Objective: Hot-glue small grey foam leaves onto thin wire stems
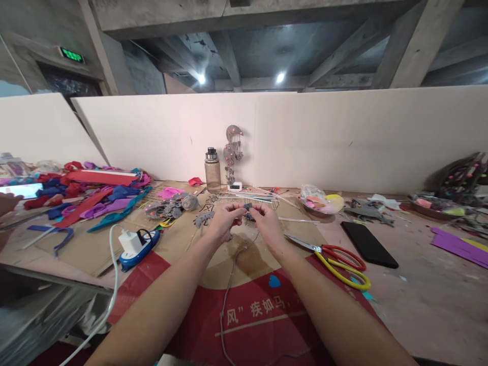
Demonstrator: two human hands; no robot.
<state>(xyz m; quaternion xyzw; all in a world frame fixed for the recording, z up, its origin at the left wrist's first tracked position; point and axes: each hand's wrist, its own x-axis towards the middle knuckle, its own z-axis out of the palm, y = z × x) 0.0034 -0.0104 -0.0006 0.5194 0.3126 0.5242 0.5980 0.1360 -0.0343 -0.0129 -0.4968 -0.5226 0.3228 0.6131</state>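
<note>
Over the cardboard sheet, my left hand and my right hand meet, fingertips nearly touching. Both pinch a small grey felt-like piece between them; its exact shape is too small to make out. A grey yarn strand trails below the hands, across the red printed part of the cardboard and towards me. Left of my left hand lies a grey cut-out piece. Scissors with a red and a yellow handle rest partly open beside my right forearm.
Behind stand a bottle, a small clock and a grey hanging ornament against a white panel. A power strip and coloured felt scraps are left; a black phone and a bowl of scraps lie right.
</note>
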